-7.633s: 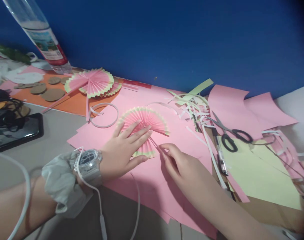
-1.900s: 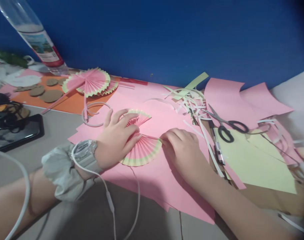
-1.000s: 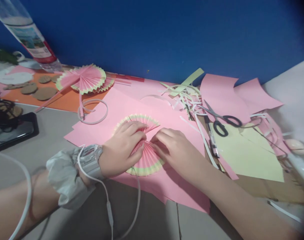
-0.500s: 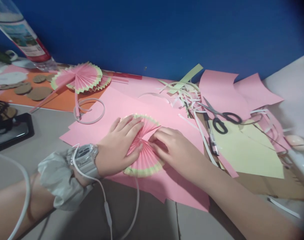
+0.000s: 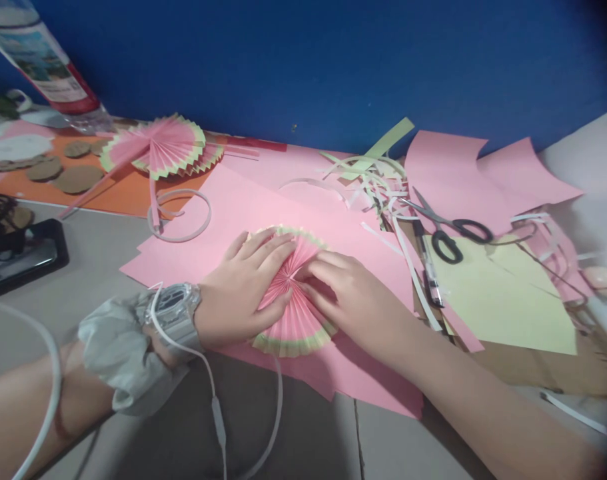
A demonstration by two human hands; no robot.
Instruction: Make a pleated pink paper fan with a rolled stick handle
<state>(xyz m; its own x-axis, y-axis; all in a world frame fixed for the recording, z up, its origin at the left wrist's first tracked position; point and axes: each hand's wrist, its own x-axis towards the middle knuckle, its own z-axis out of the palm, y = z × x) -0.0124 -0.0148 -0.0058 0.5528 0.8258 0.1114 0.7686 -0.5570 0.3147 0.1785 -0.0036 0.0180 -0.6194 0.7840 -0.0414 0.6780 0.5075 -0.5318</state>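
Observation:
A pleated pink paper fan with a pale green rim (image 5: 296,343) is spread into a round on pink paper sheets (image 5: 248,200). My left hand (image 5: 248,283) lies on its left side, palm down and fingers stretched out. At the fan's right side, my right hand (image 5: 340,287) is closed, thumb and fingers pinching the pleats near the centre. The fingers partly hide what they grip. A watch (image 5: 176,310) and a grey scrunchie (image 5: 128,353) are on my left wrist.
Finished-looking pleated rosettes (image 5: 170,147) lie at the back left near a plastic bottle (image 5: 43,67) and a phone (image 5: 26,257). To the right are scissors (image 5: 448,230), a pen (image 5: 430,273), paper scraps (image 5: 378,183) and a pale green sheet (image 5: 508,300). A white cable (image 5: 216,413) crosses the front.
The view has shifted slightly, moving the things on the right a little rightward. The gap in the fan at my right fingertips looks narrower; both hands stay on the fan.

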